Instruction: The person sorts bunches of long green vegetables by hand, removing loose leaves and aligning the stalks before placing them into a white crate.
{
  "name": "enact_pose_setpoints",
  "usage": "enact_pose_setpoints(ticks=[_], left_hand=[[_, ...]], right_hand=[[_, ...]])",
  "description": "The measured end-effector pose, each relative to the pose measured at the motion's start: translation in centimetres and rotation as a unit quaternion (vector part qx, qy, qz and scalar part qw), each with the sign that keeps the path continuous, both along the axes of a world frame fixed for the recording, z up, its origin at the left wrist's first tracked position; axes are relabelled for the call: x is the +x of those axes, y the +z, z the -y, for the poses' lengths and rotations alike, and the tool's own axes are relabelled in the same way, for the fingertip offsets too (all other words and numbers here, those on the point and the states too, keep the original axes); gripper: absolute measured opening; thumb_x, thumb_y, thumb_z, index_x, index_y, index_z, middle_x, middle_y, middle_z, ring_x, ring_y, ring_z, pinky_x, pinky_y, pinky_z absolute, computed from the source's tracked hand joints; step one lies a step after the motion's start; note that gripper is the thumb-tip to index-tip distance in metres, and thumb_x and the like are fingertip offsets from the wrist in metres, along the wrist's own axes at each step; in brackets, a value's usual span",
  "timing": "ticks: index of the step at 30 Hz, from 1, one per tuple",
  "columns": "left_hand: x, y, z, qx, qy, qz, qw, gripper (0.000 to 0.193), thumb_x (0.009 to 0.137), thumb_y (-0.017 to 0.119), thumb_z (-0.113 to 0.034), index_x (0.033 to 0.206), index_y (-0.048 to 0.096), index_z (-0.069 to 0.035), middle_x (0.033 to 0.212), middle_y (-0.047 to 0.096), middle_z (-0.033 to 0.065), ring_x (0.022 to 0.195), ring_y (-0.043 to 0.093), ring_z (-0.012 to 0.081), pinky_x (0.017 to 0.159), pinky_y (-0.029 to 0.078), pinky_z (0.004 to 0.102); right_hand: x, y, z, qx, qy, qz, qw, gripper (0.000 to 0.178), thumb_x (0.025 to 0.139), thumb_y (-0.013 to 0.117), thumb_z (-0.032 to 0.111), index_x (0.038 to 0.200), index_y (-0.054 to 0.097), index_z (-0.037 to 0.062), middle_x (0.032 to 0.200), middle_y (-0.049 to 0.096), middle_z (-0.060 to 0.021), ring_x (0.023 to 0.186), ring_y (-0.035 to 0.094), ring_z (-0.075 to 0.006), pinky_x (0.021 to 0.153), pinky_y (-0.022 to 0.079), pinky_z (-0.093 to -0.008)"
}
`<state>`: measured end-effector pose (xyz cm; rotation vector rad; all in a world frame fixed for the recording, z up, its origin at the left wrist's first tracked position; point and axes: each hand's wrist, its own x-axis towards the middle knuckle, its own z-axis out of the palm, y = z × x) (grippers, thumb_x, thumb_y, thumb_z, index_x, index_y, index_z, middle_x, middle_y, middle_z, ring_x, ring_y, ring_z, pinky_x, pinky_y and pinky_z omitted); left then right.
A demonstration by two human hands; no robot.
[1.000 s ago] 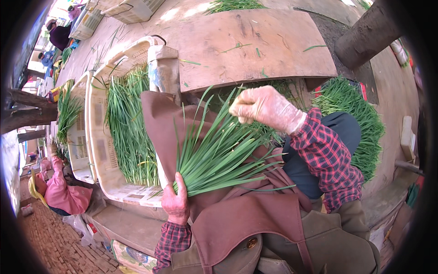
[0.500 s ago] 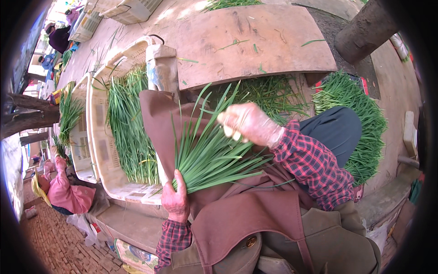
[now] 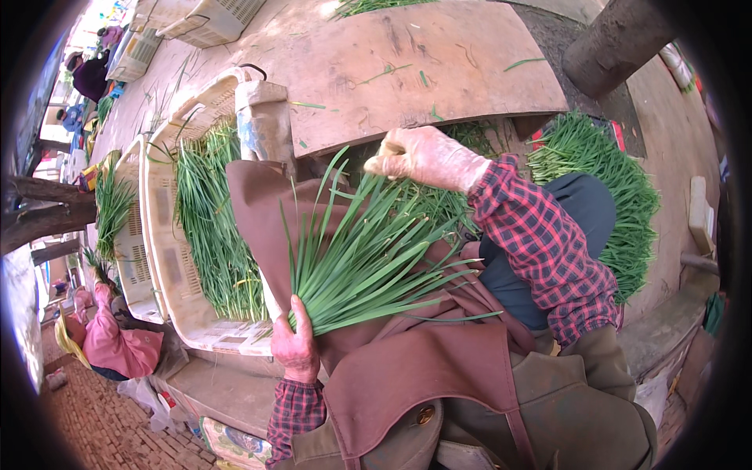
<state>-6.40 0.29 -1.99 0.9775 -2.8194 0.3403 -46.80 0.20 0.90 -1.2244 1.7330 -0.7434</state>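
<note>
My left hand (image 3: 297,345) is wrapped round the gathered end of a bunch of garlic chives (image 3: 360,266), thumb on top. The long green leaves fan out to the right over the brown apron (image 3: 262,204) on my lap. Above the leaf tips is my right hand (image 3: 431,159), its fingers curled together in a pinch. It wears what looks like a thin, pale covering. Anything between those fingertips is hidden or too small to name.
Left of my lap stands a white plastic crate (image 3: 168,235) of chives. A low wooden board (image 3: 423,70) lies ahead, with loose chives underneath. A big chive pile (image 3: 599,188) sits at right, near a post (image 3: 619,47). A person in pink (image 3: 121,345) works at far left.
My right hand has risen slightly and curled its fingers closer together, away from the leaves. The left hand keeps its hold on the bunch. The whole view has shifted a little.
</note>
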Motion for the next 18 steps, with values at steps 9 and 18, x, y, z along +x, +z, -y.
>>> enact_pose_setpoints(ticks=[9,18], left_hand=[[0.5,-0.1,-0.2,0.006,0.007,0.031,0.999,0.054,0.081,0.061,0.003,0.134,0.057,-0.006,0.099,0.062,0.0182,0.076,0.064,0.0301,0.061,0.053,0.0358],[0.3,-0.5,-0.1,-0.01,-0.003,0.001,1.0,0.055,0.08,0.061,0.004,0.134,0.058,-0.005,0.1,0.062,0.0195,0.075,0.064,0.0306,0.06,0.053,0.0362]], right_hand=[[3.6,-2.7,1.5,-0.12,-0.191,0.24,0.944,0.027,0.099,0.06,0.027,0.082,0.065,0.0065,0.069,0.063,-0.0007,0.056,0.055,-0.0081,0.055,0.047,-0.0266],[-3.1,-2.7,-2.8,-0.054,-0.047,0.075,0.995,0.027,0.097,0.064,0.026,0.102,0.067,-0.0005,0.093,0.07,-0.0063,0.09,0.064,-0.0125,0.082,0.051,-0.028]])
